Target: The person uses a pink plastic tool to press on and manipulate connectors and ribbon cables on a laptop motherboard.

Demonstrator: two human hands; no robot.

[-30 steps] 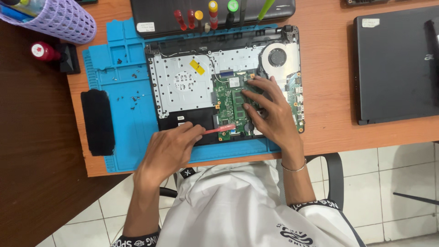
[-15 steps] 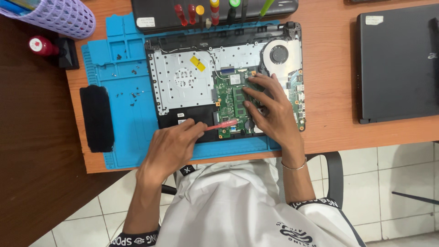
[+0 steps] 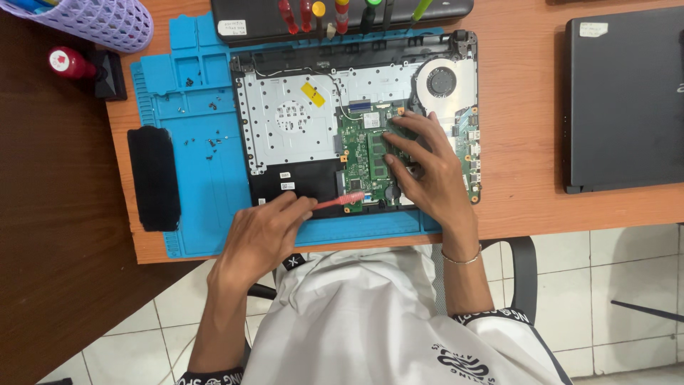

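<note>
An opened laptop base (image 3: 292,121) lies on a blue work mat (image 3: 192,164), showing a silver metal plate, a green circuit board (image 3: 367,153) and a round fan (image 3: 442,80). My left hand (image 3: 263,235) grips a thin red pry tool (image 3: 340,202) whose tip touches the board's lower edge. My right hand (image 3: 427,160) rests flat on the board, fingers spread and pressing on it, holding nothing.
Several small black screws (image 3: 206,135) lie scattered on the mat. A black pad (image 3: 153,178) sits at the mat's left. Screwdrivers with coloured handles (image 3: 335,14) lie on a dark laptop behind. A closed black laptop (image 3: 623,100) is at right, a purple basket (image 3: 92,21) at far left.
Both hands stay in almost the same places; the camera has shifted slightly. The red tool's tip remains at the board's lower edge.
</note>
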